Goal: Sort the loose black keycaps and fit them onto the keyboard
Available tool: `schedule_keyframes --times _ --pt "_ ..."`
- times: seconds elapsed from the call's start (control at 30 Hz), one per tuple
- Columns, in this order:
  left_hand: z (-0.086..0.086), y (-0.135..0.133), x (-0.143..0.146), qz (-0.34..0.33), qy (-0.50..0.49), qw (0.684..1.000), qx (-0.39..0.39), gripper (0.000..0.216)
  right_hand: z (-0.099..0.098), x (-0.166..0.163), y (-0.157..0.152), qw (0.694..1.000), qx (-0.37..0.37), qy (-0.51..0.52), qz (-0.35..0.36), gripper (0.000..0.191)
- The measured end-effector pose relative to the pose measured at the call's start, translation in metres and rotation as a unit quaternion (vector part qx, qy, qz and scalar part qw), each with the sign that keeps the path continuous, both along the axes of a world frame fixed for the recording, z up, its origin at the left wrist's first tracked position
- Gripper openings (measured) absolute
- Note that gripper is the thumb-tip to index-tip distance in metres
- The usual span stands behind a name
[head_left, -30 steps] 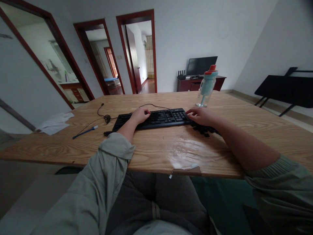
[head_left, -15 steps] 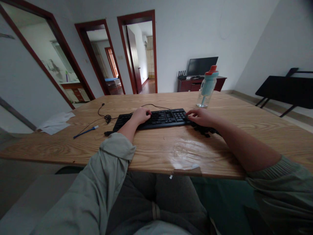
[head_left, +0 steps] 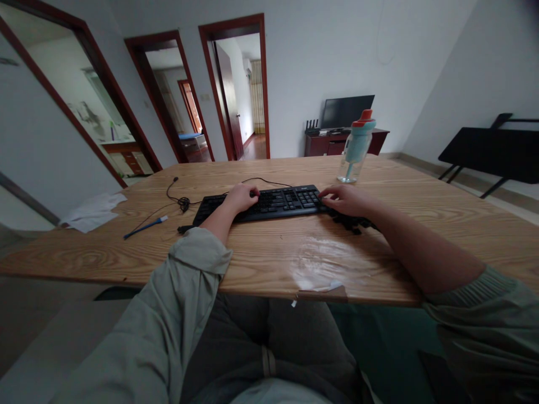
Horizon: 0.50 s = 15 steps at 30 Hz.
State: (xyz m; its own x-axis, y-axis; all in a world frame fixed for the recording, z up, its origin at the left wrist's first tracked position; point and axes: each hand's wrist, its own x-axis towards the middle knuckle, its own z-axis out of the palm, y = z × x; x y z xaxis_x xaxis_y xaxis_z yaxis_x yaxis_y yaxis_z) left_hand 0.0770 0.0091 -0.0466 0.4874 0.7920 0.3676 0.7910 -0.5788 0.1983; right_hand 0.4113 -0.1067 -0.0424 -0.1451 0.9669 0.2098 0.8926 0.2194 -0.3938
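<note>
- Keyboard (head_left: 275,202): it lies flat on the wooden surface (head_left: 421,207), black, a little past the middle from our near edge, its long side running left to right in front of us.
- Our left hand (head_left: 241,197) rests on the left half of the keyboard, fingers curled down onto the keys; it grips nothing.
- Our right hand (head_left: 343,199) lies over the keyboard's right end, fingers spread flat toward the number keys, likewise grasping nothing.
- Just under and behind our right hand we see a cluster of small black pieces (head_left: 351,223) on the surface; we cannot tell what they are.
- A thin black cable (head_left: 265,180) arcs from behind the keyboard, and a tangled wire (head_left: 182,202) lies just left of it.
- A blue pen (head_left: 145,226) lies on the surface to the left, well apart from the keyboard, with a crumpled white cloth (head_left: 93,211) at the far left edge.
- A clear bottle (head_left: 356,147) with a teal sleeve and red cap stands upright beyond our right hand, near the keyboard's far right corner but not touching it.
- A glossy patch (head_left: 320,261) shows on the surface near our edge.
- Our sleeves are pale green, pushed up on both forearms.
</note>
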Motion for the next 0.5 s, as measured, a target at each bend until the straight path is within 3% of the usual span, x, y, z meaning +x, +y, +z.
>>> schedule_keyframes --times 0.5 --pt "-0.0009 0.0026 0.0 -0.002 -0.016 1.0 -0.016 0.025 0.0033 -0.0037 -0.0026 1.0 0.011 -0.024 -0.006 0.029"
